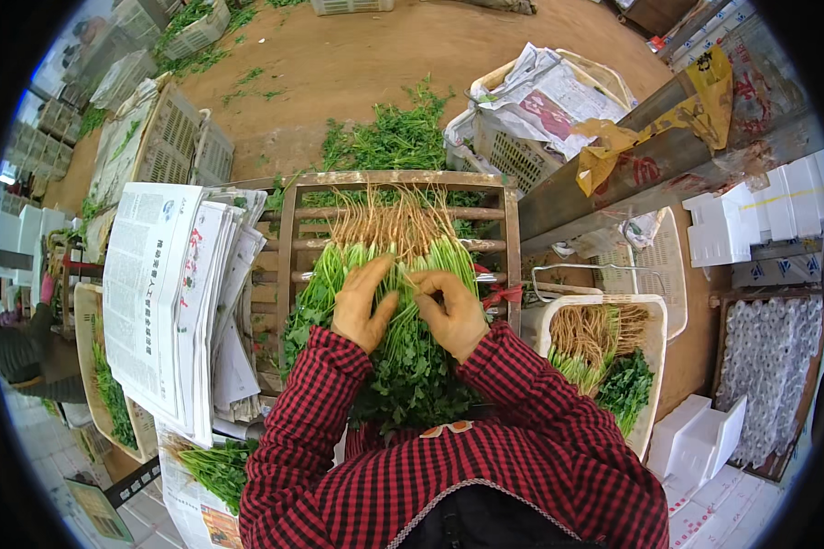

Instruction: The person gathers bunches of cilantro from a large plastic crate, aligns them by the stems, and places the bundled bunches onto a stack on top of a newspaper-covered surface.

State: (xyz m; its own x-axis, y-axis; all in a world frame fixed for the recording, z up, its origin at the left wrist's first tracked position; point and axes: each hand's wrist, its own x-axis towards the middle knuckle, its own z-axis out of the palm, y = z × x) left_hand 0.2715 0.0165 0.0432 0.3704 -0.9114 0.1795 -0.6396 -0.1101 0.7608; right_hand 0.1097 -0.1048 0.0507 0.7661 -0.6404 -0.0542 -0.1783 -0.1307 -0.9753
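On a brown barred rack [513,233], rooted leafy greens [417,352] with roots pointing away, left hand [361,306] spread loosely over the stems, right hand [458,314] narrowed beside it, its grip unclear.

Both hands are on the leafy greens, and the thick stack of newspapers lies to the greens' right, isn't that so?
Not quite: the head view shows the stack of newspapers to the left of the leafy greens. The left hand and right hand are on the greens.
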